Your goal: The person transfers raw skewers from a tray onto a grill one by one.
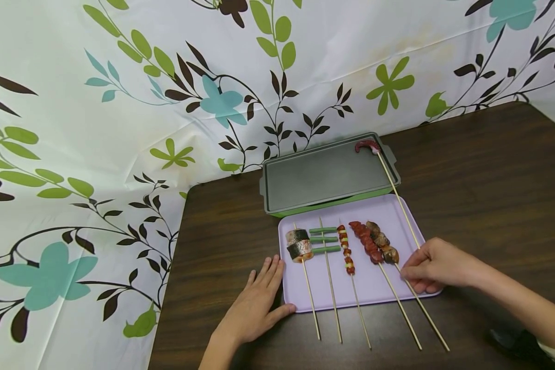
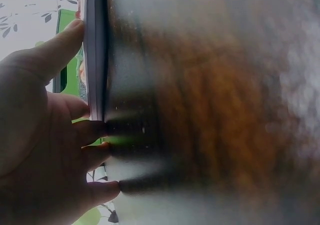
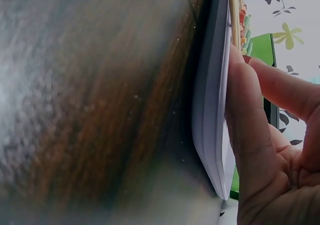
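Step in hand, as I read it: moving skewers from the lilac tray (image 1: 398,210) to the dark grill pan (image 1: 324,174) at its 12 o'clock. One is across already, the long skewer (image 1: 398,198), w/ its red meat tip on the pan's far right corner and its stick running back toward 5 o'clock over the tray. R hand (image 1: 437,270) sits on the tray's 4 o'clock corner, fingers curled down around the sticks there; looks like it pinches the long skewer or the brown-chunk skewer (image 1: 383,242) next to it, can't tell which. L hand (image 1: 259,303) lies flat on the desk (image 1: 490,180) at the tray's 8 o'clock corner, fingers straight, thumb against the rim, holding nothing, prob. steadying. Still on the tray, 9 to 3 o'clock: fish-roll skewer (image 1: 298,244), green bean skewer (image 1: 325,240), thin red-yellow skewer (image 1: 346,251), red sausage skewer (image 1: 364,241), then the brown one. Next move, my guess: firm pinch on one stick, lift level so nothing slides off, lay it on the pan beside the first w/o knocking it. Hard to see: R fingertips hide the actual contact; both wrist views are mostly blurred desk edge-on to the tray rim (image 2: 95,60), so no help on the grasp; dark object at the frame's bottom right is cut off, unidentifiable.
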`<state>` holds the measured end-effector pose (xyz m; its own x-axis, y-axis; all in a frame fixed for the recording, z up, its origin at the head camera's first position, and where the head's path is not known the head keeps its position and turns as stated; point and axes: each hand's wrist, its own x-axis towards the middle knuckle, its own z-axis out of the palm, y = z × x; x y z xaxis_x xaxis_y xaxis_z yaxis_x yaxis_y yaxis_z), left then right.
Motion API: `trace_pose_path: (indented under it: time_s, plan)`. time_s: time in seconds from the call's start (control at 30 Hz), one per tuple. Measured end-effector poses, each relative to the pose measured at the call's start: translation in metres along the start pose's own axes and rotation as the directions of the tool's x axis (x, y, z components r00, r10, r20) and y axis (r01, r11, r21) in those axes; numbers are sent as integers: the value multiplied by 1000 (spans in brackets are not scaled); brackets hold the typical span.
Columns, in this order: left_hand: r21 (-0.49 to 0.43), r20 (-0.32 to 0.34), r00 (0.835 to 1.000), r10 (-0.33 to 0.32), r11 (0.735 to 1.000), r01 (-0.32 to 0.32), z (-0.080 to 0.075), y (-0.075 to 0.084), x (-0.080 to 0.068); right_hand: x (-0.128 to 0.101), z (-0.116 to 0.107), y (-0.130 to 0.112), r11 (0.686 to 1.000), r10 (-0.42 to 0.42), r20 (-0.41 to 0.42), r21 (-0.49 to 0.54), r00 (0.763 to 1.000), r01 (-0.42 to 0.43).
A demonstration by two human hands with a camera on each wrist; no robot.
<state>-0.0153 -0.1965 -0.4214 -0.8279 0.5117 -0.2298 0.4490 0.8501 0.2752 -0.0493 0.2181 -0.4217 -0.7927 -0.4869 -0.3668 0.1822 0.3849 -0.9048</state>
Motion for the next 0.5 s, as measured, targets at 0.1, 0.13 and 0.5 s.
trace_pose_path:
  time_s: [0.1,0.13,0.5]
  plan:
    - [2,-3,1000,3,1000,-3,0,0,0,1,1,0,1000,6,1,4,1000,-6]
    - [2,-4,1000,4,1000,-4,0,0,0,1,2,0,1000,9,3,7,1000,-9]
    - [0,-1,1000,0,1000,0,0,0,0,2,4,3,1000,15,-2,-14,1000,-15]
